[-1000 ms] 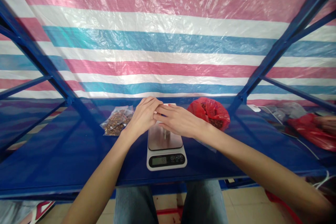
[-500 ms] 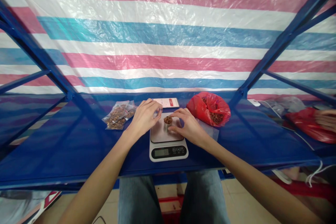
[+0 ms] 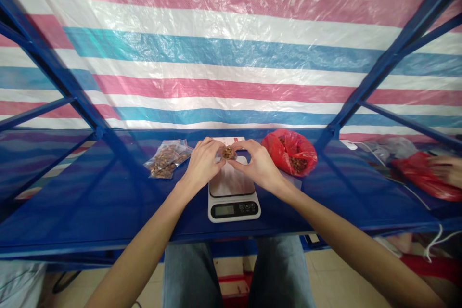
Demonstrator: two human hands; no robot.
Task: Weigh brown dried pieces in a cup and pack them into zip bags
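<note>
Over the scale [image 3: 233,185], the fingers of the left hand [image 3: 204,158] and right hand [image 3: 257,163] are hiding most of the small cup [image 3: 228,154], and its brown contents [image 3: 227,151] are looking too small to identify. The scale's display [image 3: 224,210] is showing figures too faint to read. Beyond the scale, a phone [image 3: 235,139] is lying partly covered. Far right of the scale, another person's hand [image 3: 447,169] is being cut off by the edge of view.

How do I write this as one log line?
left hand: at cup; right hand: holding cup; cup: brown bits inside; red bag: open, right of scale; clear bags: left of scale
</note>
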